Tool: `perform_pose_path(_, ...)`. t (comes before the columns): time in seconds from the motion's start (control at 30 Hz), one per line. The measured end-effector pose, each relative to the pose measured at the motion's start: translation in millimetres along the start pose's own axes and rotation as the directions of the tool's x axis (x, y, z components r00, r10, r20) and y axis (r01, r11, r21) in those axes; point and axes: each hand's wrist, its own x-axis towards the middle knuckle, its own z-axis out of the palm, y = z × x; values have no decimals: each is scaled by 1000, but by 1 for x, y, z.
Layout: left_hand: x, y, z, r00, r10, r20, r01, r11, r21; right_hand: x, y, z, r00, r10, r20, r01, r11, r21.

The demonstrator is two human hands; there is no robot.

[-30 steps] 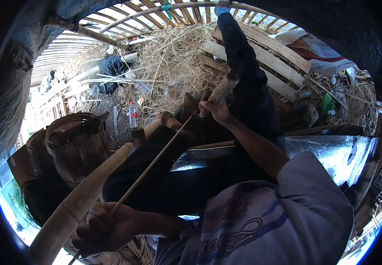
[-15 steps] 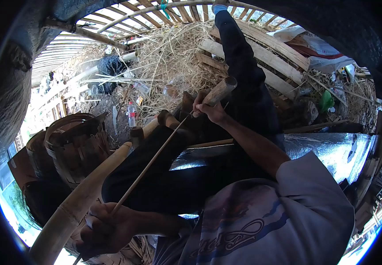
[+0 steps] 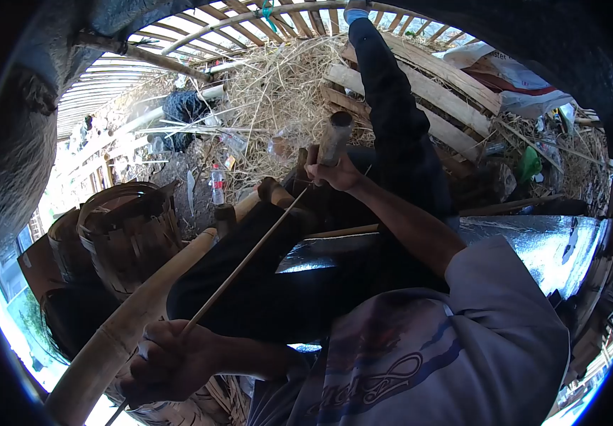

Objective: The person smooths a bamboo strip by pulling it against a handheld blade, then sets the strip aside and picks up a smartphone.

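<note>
My left hand (image 3: 172,361) is closed around a long thin bamboo strip (image 3: 243,264), low on the left. The strip slants up across my bent leg, and its far end lies at my right hand (image 3: 335,175). That right hand grips a thick wooden handle (image 3: 335,138), whose round dark end points up and away from me. Any blade or working part of this tool is hidden in shadow. Beside my left hand runs a thick bamboo pole (image 3: 118,334), slanting up toward my knee.
Woven baskets (image 3: 125,238) stand at the left. A bottle with a red label (image 3: 218,183) is on the ground past the pole. Dry straw (image 3: 285,92) and wooden planks (image 3: 448,92) lie ahead, before a slatted bamboo fence (image 3: 250,32). Shiny foil sheeting (image 3: 533,245) lies at the right.
My right hand has turned the wooden handle more upright, and its end has swung left. The left hand keeps its hold on the strip. The whole view has shifted slightly.
</note>
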Motion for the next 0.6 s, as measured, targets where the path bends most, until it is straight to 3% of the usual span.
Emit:
perform_pose_path(0.03,-1,1,0,1000,0,-28,1,1000,15,-2,11,1,1000,10,-1,-10,1000,10)
perform_pose_path(0.1,-3,4,2,999,-19,-46,21,999,42,-2,26,3,976,-197,95,210,966,-151)
perform_pose_path(0.13,-1,2,4,998,-23,-61,26,998,48,-2,22,1,973,-211,91,223,961,-162)
perform_pose_path(0.2,2,-4,5,998,15,-65,-12,999,34,1,11,-3,999,44,-16,-44,999,-25)
perform_pose_path(0.33,1,1,3,1000,0,-4,0,999,36,-3,13,-6,999,41,21,-43,987,152)
perform_pose_path(0.4,0,4,7,999,-5,-38,7,998,59,-9,35,-12,990,-112,80,123,982,-143)
perform_pose_path(0.5,3,-1,9,998,12,-67,-8,998,56,-14,47,-27,988,-151,29,152,938,-313)
perform_pose_path(0.53,3,-1,7,998,5,-63,-2,999,53,-11,38,-25,989,-145,32,148,940,-307)
perform_pose_path(0.6,2,2,2,1000,-10,-16,10,999,44,-9,15,-19,988,106,-110,-101,993,53)
